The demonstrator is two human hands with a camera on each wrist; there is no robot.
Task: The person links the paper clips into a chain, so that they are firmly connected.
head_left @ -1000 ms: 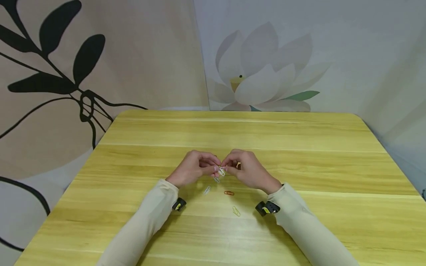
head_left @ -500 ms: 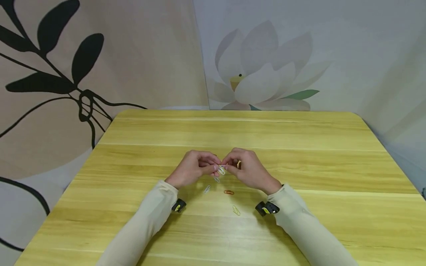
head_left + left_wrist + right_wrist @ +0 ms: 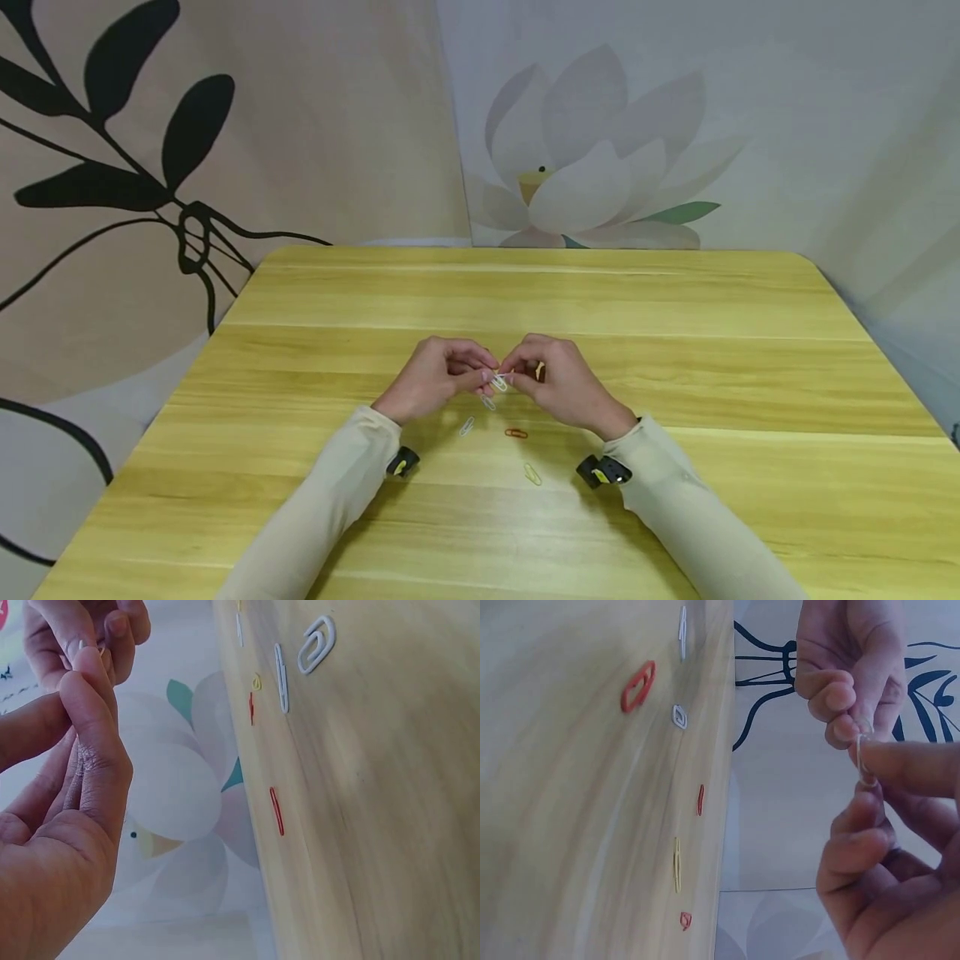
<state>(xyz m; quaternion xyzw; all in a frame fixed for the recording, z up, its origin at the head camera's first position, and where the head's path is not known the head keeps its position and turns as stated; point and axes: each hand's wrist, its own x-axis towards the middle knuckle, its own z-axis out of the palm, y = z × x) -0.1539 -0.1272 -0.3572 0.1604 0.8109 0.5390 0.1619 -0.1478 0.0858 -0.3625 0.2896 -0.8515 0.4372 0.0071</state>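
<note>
Both hands meet above the middle of the table, fingertips almost together. My left hand point(image 3: 435, 379) pinches a white paper clip point(image 3: 499, 382) between thumb and forefinger, and the clip hangs toward my right fingertips. My right hand point(image 3: 564, 383) pinches a thin white paper clip point(image 3: 863, 761), seen between its thumb and forefinger in the right wrist view. A pale loop point(image 3: 866, 724) shows by the left fingertips there. The fingers hide much of both clips, and I cannot tell whether they are linked.
On the wooden table point(image 3: 360, 517) lie several loose paper clips. White clips point(image 3: 467, 426) point(image 3: 488, 402) are just under the hands, a red clip point(image 3: 516, 433) right of them, a yellow clip point(image 3: 532, 474) closer to the body. Wrist views show more red clips point(image 3: 277, 811) point(image 3: 685, 921) farther off.
Both hands hold nearly the same place throughout. The white clip between the fingertips has tilted and risen very slightly. The clips on the table have not moved.
</note>
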